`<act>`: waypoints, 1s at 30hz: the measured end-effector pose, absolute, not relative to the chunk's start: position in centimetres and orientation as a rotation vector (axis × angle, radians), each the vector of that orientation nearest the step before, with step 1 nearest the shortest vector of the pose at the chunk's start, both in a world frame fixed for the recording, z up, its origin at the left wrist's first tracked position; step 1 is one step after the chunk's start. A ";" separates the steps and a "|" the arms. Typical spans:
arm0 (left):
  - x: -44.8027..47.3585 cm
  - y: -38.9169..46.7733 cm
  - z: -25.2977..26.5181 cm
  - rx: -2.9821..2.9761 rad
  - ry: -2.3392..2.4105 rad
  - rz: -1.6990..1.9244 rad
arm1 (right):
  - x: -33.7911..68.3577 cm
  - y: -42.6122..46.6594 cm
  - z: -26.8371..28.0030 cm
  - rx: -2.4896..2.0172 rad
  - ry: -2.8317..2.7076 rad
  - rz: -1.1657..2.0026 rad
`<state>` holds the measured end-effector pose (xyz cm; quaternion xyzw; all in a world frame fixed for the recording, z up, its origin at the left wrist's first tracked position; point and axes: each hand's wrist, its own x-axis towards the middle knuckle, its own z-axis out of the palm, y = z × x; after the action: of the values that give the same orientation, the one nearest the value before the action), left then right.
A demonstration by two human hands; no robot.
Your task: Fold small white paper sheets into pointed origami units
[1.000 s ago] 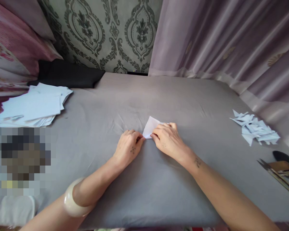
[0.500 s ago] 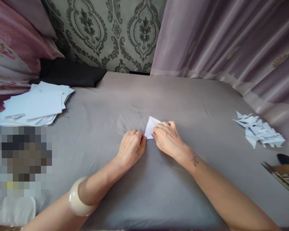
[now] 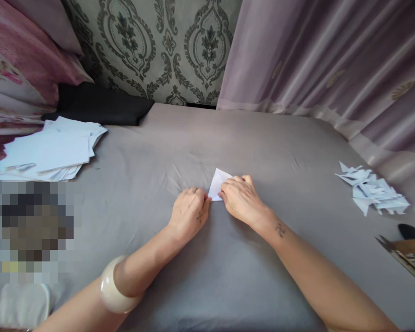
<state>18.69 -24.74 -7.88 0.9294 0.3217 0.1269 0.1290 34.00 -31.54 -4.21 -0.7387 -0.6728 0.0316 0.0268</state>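
A small folded sheet of white paper lies on the grey cloth between my hands, its pointed top facing away from me. My left hand is closed, with thumb and finger pinching the paper's lower left corner. Over the paper's right side rests my right hand, fingers bent and gripping it, so that part is hidden. A crease shows near the paper's upper edge. On my left wrist sits a cream bangle.
A stack of white paper sheets lies at the left, before a folded black cloth. Several folded paper pieces are heaped at the right. Scissors lie near the right edge. A pixelated patch hides the lower left.
Almost nothing differs. Both hands keep their hold on the paper, and the whole view has shifted very slightly.
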 end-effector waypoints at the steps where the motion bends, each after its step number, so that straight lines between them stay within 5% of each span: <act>1: 18.7 -24.8 -7.9 2.700 0.936 0.371 | 34.0 -31.5 -4.2 -2.284 -2.079 0.102; 14: 17.9 -23.0 -6.9 2.224 0.819 0.345 | 33.9 -30.9 -3.4 -2.359 -2.048 0.227; 21: 18.6 -23.4 -7.8 2.539 0.188 0.541 | 33.6 -31.0 -3.5 -2.360 -2.033 0.203; 30: 18.4 -24.1 -7.7 2.764 0.216 0.396 | 35.9 -32.7 -2.2 -1.963 -1.555 0.460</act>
<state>18.44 -24.06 -7.72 0.9727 0.0761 0.1392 0.1696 35.95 -32.68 -2.19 -0.7371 -0.5838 0.1726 0.2935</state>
